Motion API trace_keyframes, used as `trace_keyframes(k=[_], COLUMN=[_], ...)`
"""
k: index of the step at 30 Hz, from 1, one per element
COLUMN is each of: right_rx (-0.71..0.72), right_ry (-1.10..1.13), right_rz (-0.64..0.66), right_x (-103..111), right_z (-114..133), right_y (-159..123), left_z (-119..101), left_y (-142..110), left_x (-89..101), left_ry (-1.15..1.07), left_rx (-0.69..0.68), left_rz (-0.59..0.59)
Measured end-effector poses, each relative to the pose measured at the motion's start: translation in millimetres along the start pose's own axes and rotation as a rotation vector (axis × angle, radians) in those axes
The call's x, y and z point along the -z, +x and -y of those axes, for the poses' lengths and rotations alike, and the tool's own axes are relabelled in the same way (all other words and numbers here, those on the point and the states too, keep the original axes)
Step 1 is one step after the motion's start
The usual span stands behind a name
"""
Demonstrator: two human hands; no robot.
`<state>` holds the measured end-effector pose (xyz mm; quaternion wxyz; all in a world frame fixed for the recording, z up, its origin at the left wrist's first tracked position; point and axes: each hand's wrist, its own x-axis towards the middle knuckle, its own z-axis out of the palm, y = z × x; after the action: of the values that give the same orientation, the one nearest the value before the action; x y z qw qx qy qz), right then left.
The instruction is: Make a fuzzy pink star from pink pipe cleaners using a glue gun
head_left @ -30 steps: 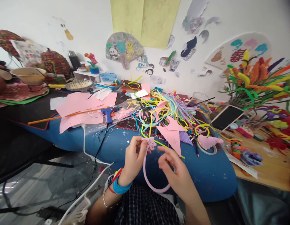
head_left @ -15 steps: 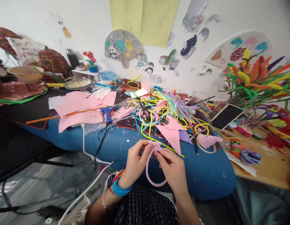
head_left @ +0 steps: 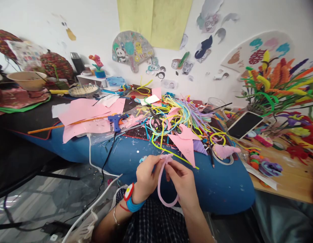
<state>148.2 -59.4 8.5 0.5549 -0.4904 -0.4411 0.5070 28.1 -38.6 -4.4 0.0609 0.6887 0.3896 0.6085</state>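
Note:
A pale pink pipe cleaner (head_left: 160, 189) is bent into a small folded cluster at its top, with a long loop hanging below. My left hand (head_left: 147, 173) pinches the cluster from the left, thumb against the forefinger. From the other side my right hand (head_left: 183, 180) grips it with bent fingers, and the loop's lower end passes by that hand. Both hands are over the front edge of the blue-covered table (head_left: 222, 189). Beyond them lie a yellow-green pipe cleaner (head_left: 180, 157) and a cut pink sheet (head_left: 184, 148). Fingertips hide part of the cluster.
A heap of coloured pipe cleaners (head_left: 187, 111) with scissors (head_left: 156, 121) covers the middle. To the left are a blue glue gun (head_left: 117, 122) with its cord and pink sheets (head_left: 83, 111). A pencil (head_left: 211, 152), pink cone (head_left: 224, 152) and phone (head_left: 245, 125) lie right.
My left wrist has turned, bringing a red-and-white bracelet disc into view. My right hand has shifted slightly left, and the cluster looks narrower. The hanging loop has swung slightly.

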Motion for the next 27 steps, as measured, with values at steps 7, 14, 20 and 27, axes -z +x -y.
trace_keyframes(k=[7, 14, 20, 27], right_rx=[-0.062, -0.065, 0.005, 0.055], right_ry=[0.127, 0.153, 0.143, 0.127], right_rz=[-0.177, -0.171, -0.141, -0.152], right_x=[-14, -16, -15, -14], right_z=[-8, -9, -5, -5], right_y=[-6, -15, -15, -15], left_z=[14, 19, 11, -2], left_y=[-15, -17, -13, -4], left_x=[-6.5, -8.6, -7.8, -3.9], left_ry=[0.042, -0.018, -0.079, -0.129], left_rx=[-0.243, -0.307, -0.226, -0.04], left_rz=[-0.047, -0.054, -0.053, -0.037])
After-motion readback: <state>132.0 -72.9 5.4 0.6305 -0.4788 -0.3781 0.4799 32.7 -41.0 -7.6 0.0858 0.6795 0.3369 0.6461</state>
